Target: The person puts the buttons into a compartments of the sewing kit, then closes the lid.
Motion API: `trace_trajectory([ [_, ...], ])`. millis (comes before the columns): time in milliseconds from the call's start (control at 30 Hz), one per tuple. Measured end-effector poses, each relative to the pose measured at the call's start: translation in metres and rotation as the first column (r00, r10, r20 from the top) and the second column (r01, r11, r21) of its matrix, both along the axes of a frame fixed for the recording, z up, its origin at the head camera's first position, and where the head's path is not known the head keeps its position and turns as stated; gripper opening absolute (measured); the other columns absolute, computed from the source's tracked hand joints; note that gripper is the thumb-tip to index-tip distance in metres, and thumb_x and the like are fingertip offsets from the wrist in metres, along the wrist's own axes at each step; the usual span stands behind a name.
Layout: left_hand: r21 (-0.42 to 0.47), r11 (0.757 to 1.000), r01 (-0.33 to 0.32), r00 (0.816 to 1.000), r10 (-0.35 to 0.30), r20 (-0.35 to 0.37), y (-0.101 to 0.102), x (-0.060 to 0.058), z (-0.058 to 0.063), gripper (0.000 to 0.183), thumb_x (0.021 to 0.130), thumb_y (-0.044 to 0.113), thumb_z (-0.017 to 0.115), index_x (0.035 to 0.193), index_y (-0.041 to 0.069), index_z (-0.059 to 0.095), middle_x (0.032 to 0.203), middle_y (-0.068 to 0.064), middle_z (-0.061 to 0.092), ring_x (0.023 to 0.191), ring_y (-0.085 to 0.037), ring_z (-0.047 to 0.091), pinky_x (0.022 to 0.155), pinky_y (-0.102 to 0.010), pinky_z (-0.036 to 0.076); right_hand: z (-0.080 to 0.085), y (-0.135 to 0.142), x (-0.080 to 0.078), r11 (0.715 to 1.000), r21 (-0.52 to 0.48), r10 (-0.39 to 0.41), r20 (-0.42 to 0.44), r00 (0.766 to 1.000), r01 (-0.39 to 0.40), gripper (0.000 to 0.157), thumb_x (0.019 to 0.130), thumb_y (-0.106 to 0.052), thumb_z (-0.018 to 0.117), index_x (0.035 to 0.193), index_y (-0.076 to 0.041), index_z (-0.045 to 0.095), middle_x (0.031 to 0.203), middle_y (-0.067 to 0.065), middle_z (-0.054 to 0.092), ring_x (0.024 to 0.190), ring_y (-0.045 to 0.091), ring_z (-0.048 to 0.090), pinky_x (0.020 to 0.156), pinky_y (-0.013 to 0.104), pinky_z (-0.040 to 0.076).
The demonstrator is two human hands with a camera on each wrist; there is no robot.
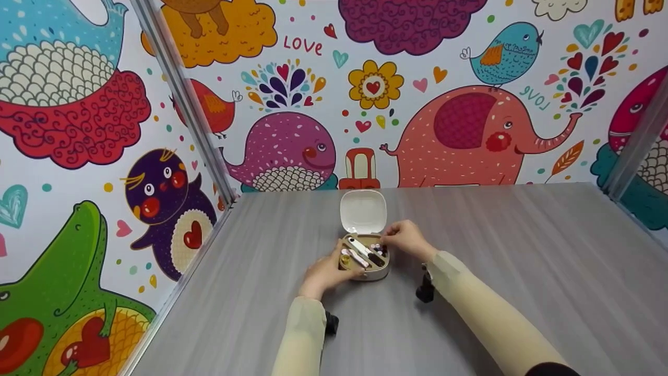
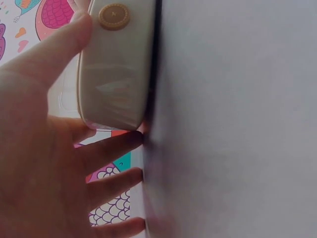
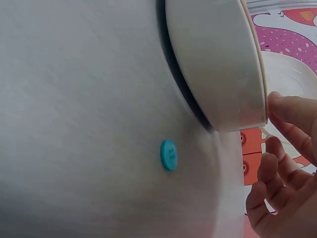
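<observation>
A small cream sewing kit box (image 1: 377, 274) stands on the table with its white lid (image 1: 364, 211) raised at the back. Inside lie a white-and-black tool (image 1: 366, 251), a slim white-and-pink item (image 1: 356, 258), a yellow piece (image 1: 345, 259) and several small spools (image 1: 377, 248). My left hand (image 1: 326, 271) holds the box by its left front corner, thumb across the front near a tan round button (image 2: 114, 17). At the right back rim, my right hand (image 1: 409, 240) has thumb and index fingertips close together; whether they pinch something I cannot tell. Its other fingers (image 3: 277, 181) curl loosely.
A teal button (image 3: 169, 154) lies on the grey table (image 1: 496, 250) to the right of the box. Printed cartoon panels (image 1: 292, 146) rise along the back and left, with a metal post (image 1: 182, 99) at the left corner. Dark wrist cameras (image 1: 425, 290) hang beneath the sleeves.
</observation>
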State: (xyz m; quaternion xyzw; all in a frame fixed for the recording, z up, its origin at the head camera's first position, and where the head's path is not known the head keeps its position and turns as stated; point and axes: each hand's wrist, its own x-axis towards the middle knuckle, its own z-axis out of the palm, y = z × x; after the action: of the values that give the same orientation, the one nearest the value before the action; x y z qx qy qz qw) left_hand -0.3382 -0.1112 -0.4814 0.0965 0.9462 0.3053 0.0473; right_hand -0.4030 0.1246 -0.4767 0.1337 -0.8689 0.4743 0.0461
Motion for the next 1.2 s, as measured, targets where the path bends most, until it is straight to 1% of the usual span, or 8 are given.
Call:
trace_trajectory([
  [167,0.001,1.0,0.009,1.0,-0.009,-0.005,-0.0008,0.0004,0.0004,0.106,0.078,0.066,0.066,0.156,0.013,0.019,0.143,-0.024,0.045,0.122,-0.04,0.05,0.097,-0.054,0.041,-0.0017,-0.0016,-0.0015,1.0,0.009,0.002,-0.008,1.0,-0.002,0.012,0.074,-0.01,0.081,0.073,-0.001,0.072,0.063,-0.005,0.061,0.057,0.006,0.049,0.054,0.021,0.039],
  [333,0.017,1.0,0.016,1.0,-0.016,0.0,-0.0004,0.001,0.0017,0.106,0.078,0.065,0.067,0.156,0.012,0.018,0.143,-0.025,0.044,0.124,-0.041,0.049,0.099,-0.053,0.04,-0.0012,-0.0009,-0.0012,0.999,0.034,0.01,-0.038,0.999,-0.008,0.013,0.075,-0.011,0.081,0.073,-0.002,0.072,0.063,-0.005,0.061,0.057,0.007,0.049,0.053,0.021,0.039],
  [533,0.024,1.0,0.016,1.0,-0.017,0.006,-0.0003,0.0014,0.002,0.107,0.078,0.065,0.068,0.156,0.011,0.019,0.143,-0.026,0.044,0.124,-0.041,0.048,0.099,-0.053,0.04,-0.0008,-0.0016,-0.0008,0.999,0.051,0.008,-0.026,1.0,-0.007,0.012,0.076,-0.012,0.081,0.074,-0.003,0.073,0.065,-0.004,0.062,0.058,0.008,0.05,0.054,0.023,0.04],
  [667,0.024,1.0,0.011,1.0,-0.012,0.007,-0.0005,0.0011,0.0009,0.107,0.077,0.066,0.068,0.156,0.011,0.019,0.143,-0.026,0.043,0.125,-0.041,0.048,0.1,-0.053,0.039,-0.0017,-0.0028,-0.0009,0.999,0.054,0.012,-0.033,0.999,-0.01,0.01,0.076,-0.011,0.08,0.076,-0.003,0.073,0.066,-0.004,0.064,0.059,0.008,0.051,0.056,0.024,0.042],
  [900,-0.018,1.0,-0.008,1.0,0.009,0.014,-0.0002,-0.0006,0.0009,0.107,0.077,0.07,0.064,0.156,0.016,0.019,0.142,-0.025,0.045,0.124,-0.04,0.049,0.098,-0.055,0.04,-0.0011,-0.0051,0.0007,0.995,0.095,0.01,-0.078,0.997,-0.002,0.008,0.077,-0.009,0.079,0.074,-0.005,0.073,0.067,-0.004,0.064,0.062,0.009,0.051,0.059,0.026,0.042],
  [967,-0.013,1.0,-0.011,1.0,0.011,0.017,0.0,-0.0006,0.0015,0.107,0.077,0.07,0.065,0.156,0.016,0.019,0.142,-0.025,0.045,0.124,-0.04,0.049,0.098,-0.055,0.039,-0.0009,-0.0056,0.001,0.995,0.1,0.007,-0.08,0.997,0.001,0.008,0.077,-0.01,0.079,0.075,-0.005,0.073,0.068,-0.004,0.064,0.062,0.009,0.051,0.059,0.027,0.043],
  [1100,-0.005,1.0,-0.01,1.0,0.01,0.016,0.0001,-0.0006,0.0005,0.106,0.077,0.069,0.065,0.156,0.015,0.019,0.142,-0.025,0.045,0.123,-0.04,0.049,0.098,-0.056,0.039,-0.0013,-0.0054,0.0016,0.996,0.093,-0.002,-0.091,0.996,0.011,0.009,0.076,-0.01,0.081,0.075,-0.005,0.073,0.068,-0.004,0.064,0.062,0.009,0.051,0.059,0.026,0.043],
  [1200,-0.004,1.0,-0.006,1.0,0.006,0.016,-0.0002,-0.0009,-0.0016,0.107,0.077,0.069,0.065,0.156,0.015,0.018,0.143,-0.024,0.044,0.124,-0.041,0.049,0.098,-0.056,0.039,-0.0026,-0.0051,0.0017,0.997,0.08,-0.007,-0.077,0.997,0.013,0.009,0.076,-0.011,0.081,0.074,-0.006,0.073,0.067,-0.005,0.063,0.062,0.009,0.051,0.058,0.025,0.042],
])
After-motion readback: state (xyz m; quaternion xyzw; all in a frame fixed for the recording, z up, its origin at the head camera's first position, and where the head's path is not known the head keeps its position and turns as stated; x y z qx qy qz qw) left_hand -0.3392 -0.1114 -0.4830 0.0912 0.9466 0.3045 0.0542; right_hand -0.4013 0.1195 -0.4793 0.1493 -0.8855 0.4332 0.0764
